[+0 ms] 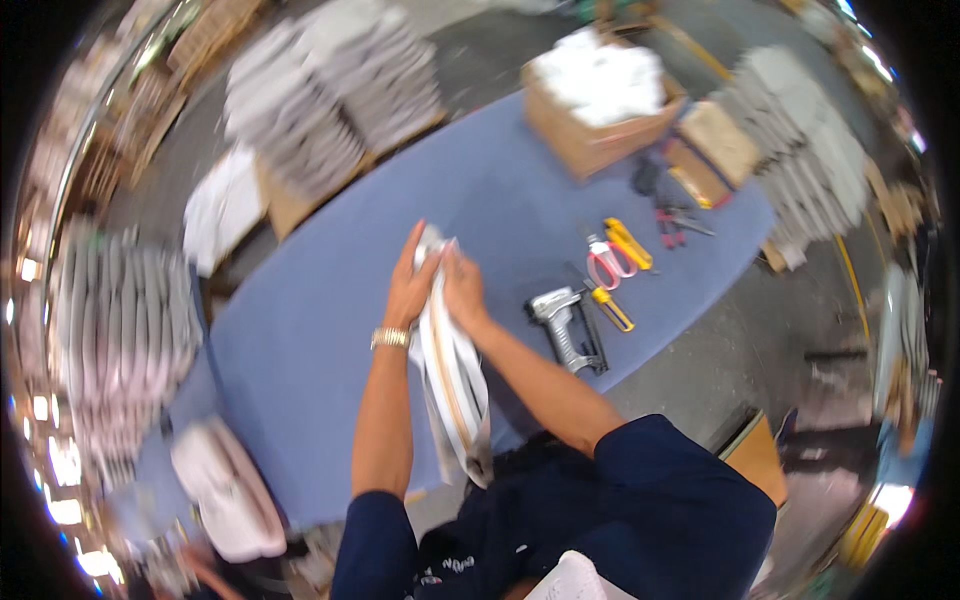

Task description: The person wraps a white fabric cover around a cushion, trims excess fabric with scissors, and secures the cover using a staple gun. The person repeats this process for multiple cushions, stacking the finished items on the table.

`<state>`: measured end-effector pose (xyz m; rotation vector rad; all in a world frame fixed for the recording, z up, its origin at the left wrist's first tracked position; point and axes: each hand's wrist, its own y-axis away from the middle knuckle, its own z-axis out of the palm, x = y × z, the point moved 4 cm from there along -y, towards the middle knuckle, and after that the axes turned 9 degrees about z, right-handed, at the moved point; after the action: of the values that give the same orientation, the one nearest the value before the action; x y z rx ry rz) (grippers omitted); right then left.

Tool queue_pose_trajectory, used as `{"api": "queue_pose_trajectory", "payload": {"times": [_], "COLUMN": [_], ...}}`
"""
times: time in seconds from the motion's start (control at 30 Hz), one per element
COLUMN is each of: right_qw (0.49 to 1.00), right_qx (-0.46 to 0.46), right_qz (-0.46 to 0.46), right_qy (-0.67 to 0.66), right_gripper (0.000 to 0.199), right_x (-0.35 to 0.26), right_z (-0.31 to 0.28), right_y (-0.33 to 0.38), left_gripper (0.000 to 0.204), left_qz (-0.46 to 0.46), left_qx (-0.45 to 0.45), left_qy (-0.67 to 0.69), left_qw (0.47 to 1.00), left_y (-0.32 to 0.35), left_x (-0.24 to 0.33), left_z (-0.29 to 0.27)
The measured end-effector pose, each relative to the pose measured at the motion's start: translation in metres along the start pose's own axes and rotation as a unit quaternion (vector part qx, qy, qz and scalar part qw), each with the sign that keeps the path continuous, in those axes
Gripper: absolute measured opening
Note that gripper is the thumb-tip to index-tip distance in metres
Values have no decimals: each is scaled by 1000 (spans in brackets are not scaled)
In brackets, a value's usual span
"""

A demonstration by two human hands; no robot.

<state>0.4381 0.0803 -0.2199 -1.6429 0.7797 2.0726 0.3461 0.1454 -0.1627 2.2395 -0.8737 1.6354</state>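
Over the blue-covered table (310,300), close to my body, a long folded piece (440,375) of white and grey material with a tan strip along its edge hangs down toward my lap. Its upper end is gripped between my left hand (408,285) and my right hand (463,288). The fingers of both hands are closed around it near each other, and motion blur hides their exact grip. A gold-coloured bracelet (390,338) circles my left wrist. To the right of my right hand lies a silver and black staple gun (567,330).
Right of the hands lie pink-handled scissors (608,263), a yellow cutter (628,245), a yellow-handled screwdriver (613,310) and red-handled pliers (670,235). A cardboard box (570,140) of white material stands at the far edge. Grey stacks (290,110) surround the table; a padded piece (228,490) sits lower left.
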Motion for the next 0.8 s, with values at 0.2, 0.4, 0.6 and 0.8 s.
{"api": "queue_pose_trajectory", "payload": {"times": [0.2, 0.4, 0.6, 0.8], "right_qw": [988, 960, 962, 968], "right_qx": [-113, -226, -228, -217], "right_qz": [100, 80, 22, 6], "right_qy": [31, 142, 148, 125], "right_gripper": [58, 51, 42, 41], "right_x": [-10, -18, -40, -41], "right_z": [-10, -28, -22, -21], "right_y": [-28, -75, -81, -74], "left_gripper": [63, 55, 38, 24], "left_qz": [-69, 14, 35, 122], "left_qx": [72, 30, -48, -44], "left_qy": [-40, -227, -277, -323], "left_qw": [994, 973, 959, 937], "left_y": [24, -7, -45, -48], "left_x": [0, 25, 24, 27], "left_z": [-4, 2, 0, -8]}}
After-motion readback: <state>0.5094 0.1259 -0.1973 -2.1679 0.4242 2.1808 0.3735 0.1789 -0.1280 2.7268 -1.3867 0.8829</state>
